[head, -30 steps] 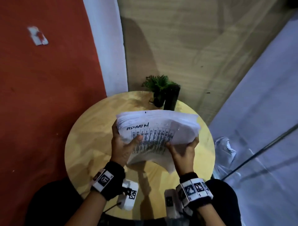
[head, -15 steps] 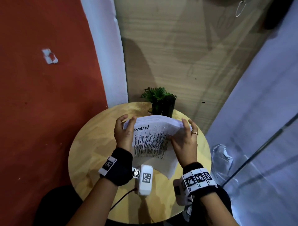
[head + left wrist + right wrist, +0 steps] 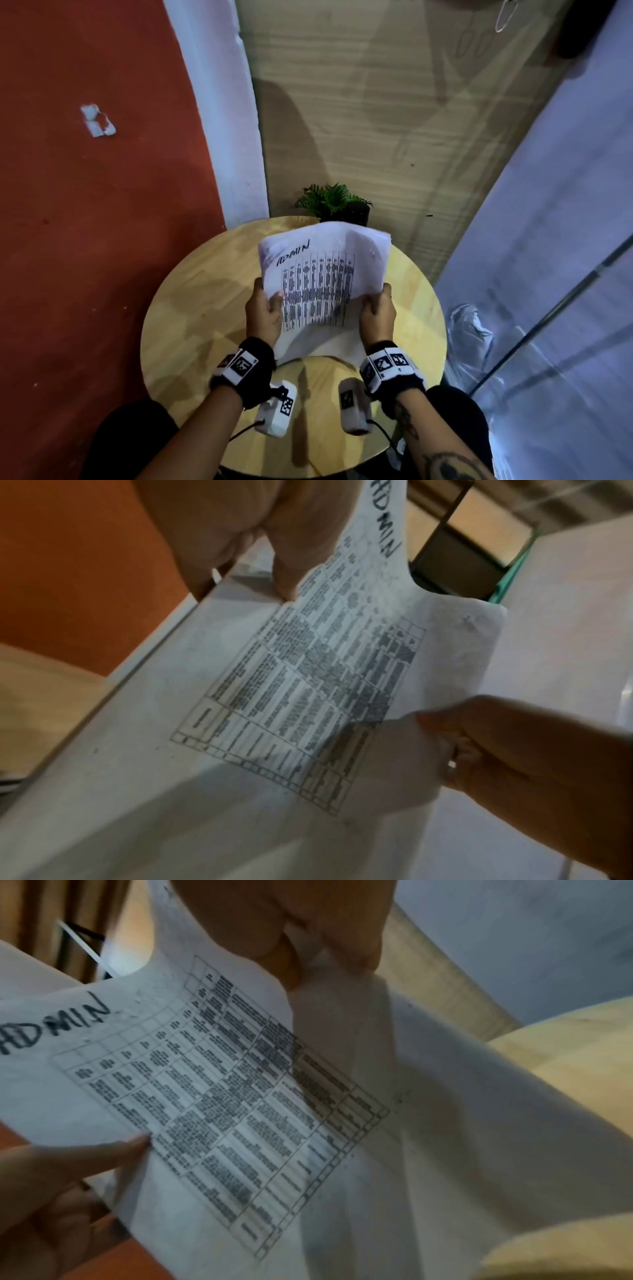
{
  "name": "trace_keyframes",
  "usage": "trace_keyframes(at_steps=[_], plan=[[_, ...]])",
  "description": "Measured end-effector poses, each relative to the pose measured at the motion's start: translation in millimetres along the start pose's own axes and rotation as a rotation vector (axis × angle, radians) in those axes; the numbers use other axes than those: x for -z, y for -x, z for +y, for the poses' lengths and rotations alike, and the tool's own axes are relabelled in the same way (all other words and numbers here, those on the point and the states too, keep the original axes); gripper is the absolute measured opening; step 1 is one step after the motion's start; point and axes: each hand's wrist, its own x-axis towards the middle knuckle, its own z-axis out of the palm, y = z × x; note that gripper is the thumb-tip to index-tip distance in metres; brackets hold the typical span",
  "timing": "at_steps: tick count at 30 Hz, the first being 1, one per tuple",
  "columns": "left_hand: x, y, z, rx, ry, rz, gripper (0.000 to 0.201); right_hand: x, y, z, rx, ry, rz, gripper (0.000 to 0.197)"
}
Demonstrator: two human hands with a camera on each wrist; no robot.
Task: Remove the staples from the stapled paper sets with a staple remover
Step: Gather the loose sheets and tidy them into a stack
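A stack of white printed papers (image 3: 322, 281) with a table of text and "ADMIN" handwritten at the top is held up, tilted, above a round wooden table (image 3: 191, 308). My left hand (image 3: 265, 310) grips its left edge, thumb on the front sheet. My right hand (image 3: 376, 310) grips the right edge. The left wrist view shows the paper stack (image 3: 308, 685), my left hand (image 3: 274, 547) at the top and my right hand (image 3: 514, 750) pinching the sheets. The right wrist view shows the papers (image 3: 222, 1096) and my right hand (image 3: 308, 934). A small staple mark (image 3: 371, 252) sits near the top right corner. No staple remover is in view.
A small potted green plant (image 3: 334, 204) stands at the table's far edge, just behind the papers. A red wall is at left, a wooden panel behind, and a pale wall with clear plastic wrap (image 3: 469, 329) at right.
Both hands slid from the papers' upper part to the lower side edges, and the stack now stands more upright, with its top lifted toward the plant.
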Motion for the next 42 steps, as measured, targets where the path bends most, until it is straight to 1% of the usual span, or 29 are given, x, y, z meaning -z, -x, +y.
trace_keyframes(at_steps=[2, 4, 5, 6, 7, 8, 9, 12, 14, 17, 18, 20, 21, 22, 23, 24, 25, 26, 28, 29, 31, 32, 33, 34, 35, 37, 39, 41, 42], plan=[[-1, 6, 12, -0.049, -0.038, 0.115, 0.029, -2, 7, -10, 0.07, -0.034, 0.085, 0.013], [-1, 19, 15, -0.039, -0.037, 0.151, 0.028, -5, 23, -9, 0.048, -0.08, 0.125, 0.013], [-2, 27, 10, -0.02, -0.022, 0.132, 0.029, -6, 34, -4, 0.001, -0.098, 0.106, 0.019], [-4, 35, 3, 0.015, 0.015, 0.098, 0.032, -7, 43, 3, -0.056, -0.101, 0.065, 0.032], [-4, 41, -7, 0.061, 0.066, 0.06, 0.034, -8, 51, 10, -0.107, -0.085, 0.01, 0.051], [-3, 46, -13, 0.096, 0.102, 0.037, 0.037, -8, 56, 18, -0.132, -0.064, -0.035, 0.066], [-1, 49, -16, 0.114, 0.125, 0.019, 0.041, -6, 59, 20, -0.144, -0.048, -0.06, 0.075], [6, 44, -8, 0.144, 0.255, -0.038, 0.049, 3, 50, 14, -0.095, 0.008, -0.074, 0.087], [9, 33, -2, 0.115, 0.334, -0.031, 0.053, 10, 39, 7, -0.065, 0.033, -0.089, 0.09], [10, 21, -4, 0.113, 0.327, -0.052, 0.049, 13, 31, 3, -0.145, -0.008, -0.111, 0.084], [10, 20, -9, 0.118, 0.292, -0.08, 0.045, 11, 31, 10, -0.187, -0.033, -0.132, 0.081], [9, 21, -24, 0.125, 0.167, -0.141, 0.039, 7, 38, 23, -0.288, 0.001, -0.201, 0.074], [9, 23, -29, 0.104, 0.089, -0.134, 0.035, 5, 40, 27, -0.321, 0.035, -0.23, 0.065], [8, 22, -32, 0.064, 0.042, -0.115, 0.031, 3, 38, 34, -0.312, 0.07, -0.242, 0.049], [7, 19, -33, 0.042, 0.032, -0.095, 0.025, 5, 37, 29, -0.286, 0.106, -0.234, 0.029], [8, 14, -27, 0.024, 0.031, -0.084, 0.02, 8, 32, 28, -0.23, 0.139, -0.215, 0.014], [7, 6, -27, 0.051, 0.015, -0.094, 0.016, 13, 27, 22, -0.181, 0.171, -0.189, 0.013], [6, -2, -24, 0.08, 0.015, -0.127, 0.02, 20, 23, 19, -0.133, 0.205, -0.168, 0.017], [-5, -16, -37, 0.209, -0.036, -0.253, 0.044, 36, 24, 14, -0.138, 0.29, -0.174, 0.019], [-13, -16, -50, 0.288, -0.125, -0.319, 0.052, 44, 29, 17, -0.185, 0.354, -0.2, 0.015], [-35, -7, -83, 0.399, -0.308, -0.456, 0.05, 56, 41, 35, -0.304, 0.465, -0.253, 0.017], [-47, 2, -97, 0.515, -0.296, -0.534, 0.053, 60, 50, 45, -0.353, 0.504, -0.27, 0.02], [-57, 14, -107, 0.667, -0.257, -0.622, 0.055, 62, 58, 50, -0.398, 0.533, -0.274, 0.023], [-64, 26, -115, 0.775, -0.264, -0.709, 0.055, 65, 66, 52, -0.43, 0.557, -0.273, 0.025], [-69, 34, -123, 0.843, -0.29, -0.755, 0.052, 67, 71, 54, -0.456, 0.584, -0.274, 0.028], [-73, 42, -135, 0.883, -0.331, -0.775, 0.052, 70, 73, 53, -0.479, 0.631, -0.285, 0.03], [-69, 40, -141, 0.944, -0.263, -0.763, 0.052, 62, 67, 56, -0.49, 0.628, -0.331, 0.023], [-61, 30, -152, 0.942, -0.281, -0.69, 0.054, 44, 57, 62, -0.503, 0.605, -0.385, 0.008], [-52, 23, -148, 0.939, -0.319, -0.649, 0.057, 31, 52, 66, -0.505, 0.595, -0.407, 0.005]])
